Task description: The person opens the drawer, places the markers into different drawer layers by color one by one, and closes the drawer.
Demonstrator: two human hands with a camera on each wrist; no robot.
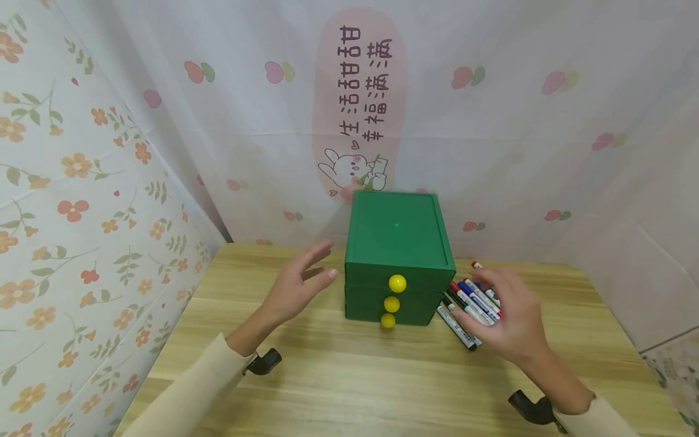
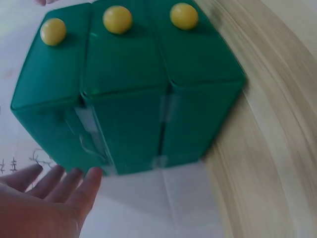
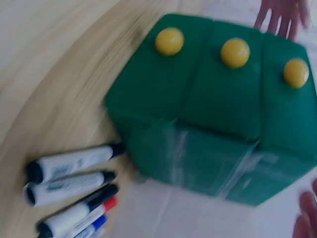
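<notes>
A green three-drawer box (image 1: 401,233) stands on the table with its drawers closed, each with a round yellow knob (image 1: 397,283) on its front. Left of the box my left hand (image 1: 297,282) is held up, fingers extended and holding nothing; in the left wrist view its fingers (image 2: 86,191) are near the box's side. My right hand (image 1: 513,315) hovers at the box's right, over a pile of markers (image 1: 464,303), its fingers loosely bent with nothing between them. In the right wrist view, only some fingertips (image 3: 307,215) show at the right edge, and several markers (image 3: 74,161) lie beside the box.
The wooden table (image 1: 349,382) extends in front of the box. Behind it hangs a pale curtain (image 1: 251,121) with printed fruit and lettering, and a floral cloth (image 1: 82,243) covers the left side. Dark wrist mounts (image 1: 264,362) sit at both cuffs.
</notes>
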